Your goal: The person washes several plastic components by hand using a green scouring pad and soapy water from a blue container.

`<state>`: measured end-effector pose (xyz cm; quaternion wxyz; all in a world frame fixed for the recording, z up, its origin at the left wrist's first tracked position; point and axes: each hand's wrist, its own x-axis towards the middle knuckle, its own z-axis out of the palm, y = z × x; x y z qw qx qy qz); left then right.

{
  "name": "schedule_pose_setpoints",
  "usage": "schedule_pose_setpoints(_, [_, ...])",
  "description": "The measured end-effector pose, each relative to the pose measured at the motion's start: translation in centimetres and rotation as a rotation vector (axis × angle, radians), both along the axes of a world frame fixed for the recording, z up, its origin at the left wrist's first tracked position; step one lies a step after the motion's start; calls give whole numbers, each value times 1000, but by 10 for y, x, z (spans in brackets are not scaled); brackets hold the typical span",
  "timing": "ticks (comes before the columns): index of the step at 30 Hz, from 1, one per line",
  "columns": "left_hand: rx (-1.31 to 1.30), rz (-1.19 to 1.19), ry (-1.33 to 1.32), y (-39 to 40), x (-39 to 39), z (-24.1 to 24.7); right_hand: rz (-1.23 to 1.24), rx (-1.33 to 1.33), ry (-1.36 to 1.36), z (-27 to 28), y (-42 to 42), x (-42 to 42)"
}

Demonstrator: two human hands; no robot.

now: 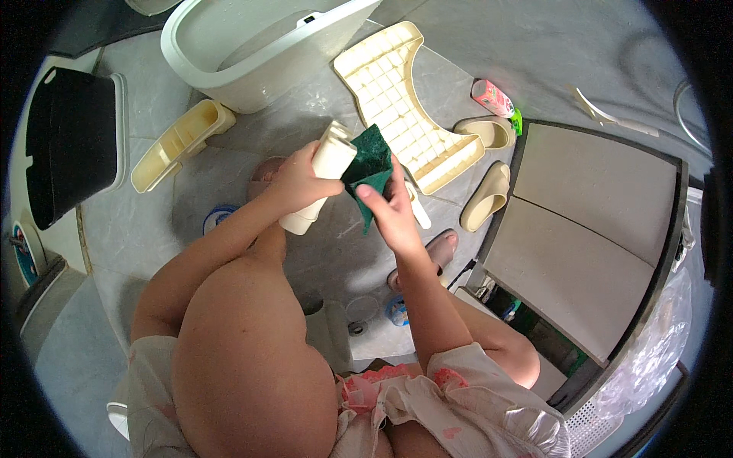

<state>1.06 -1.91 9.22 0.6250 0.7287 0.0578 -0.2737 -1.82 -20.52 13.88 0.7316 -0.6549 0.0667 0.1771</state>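
Note:
My left hand (298, 177) grips a cream hollow plastic part (331, 160), tilted up and to the right over the grey tiled floor. In my right hand (395, 209) is a dark green scouring pad (371, 163), folded and pinched between thumb and fingers. The pad's left edge is close beside the plastic part; whether they touch, I cannot tell. Beyond my hands a cream ribbed plastic panel (395, 103) with a curved cut-out lies on the floor. A white handle (422, 213) shows just right of my right hand, its other end hidden.
A large white tub (246, 86) stands at the upper left, near a long yellowed plastic piece (183, 143). Toward the right are a pink bottle (491, 97) with a green top, two beige clogs (487, 197) and a grey-topped cabinet (578, 229). A black-faced bin-like object (71, 143) is at far left.

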Motion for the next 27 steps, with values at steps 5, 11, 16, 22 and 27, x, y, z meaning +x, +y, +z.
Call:
schedule_pose_setpoints(5, [-265, -1, -46, 9, -2, 11, -326, 106, 79, -6, -3, -10])
schedule_pose_setpoints(11, [-124, -26, -152, 17, -5, 0, -720, 266, 110, -1, -21, 0])
schedule_pose_setpoints(16, [-69, -74, -282, 21, -9, -10, -767, 193, 160, -9, -32, -1])
schedule_pose_setpoints(22, [190, -265, -531, 28, -13, -14, -654, 156, 181, -21, -28, 5])
schedule_pose_setpoints(27, [474, -459, -908, 21, -23, -39, -507, -24, 391, -52, -10, 9])
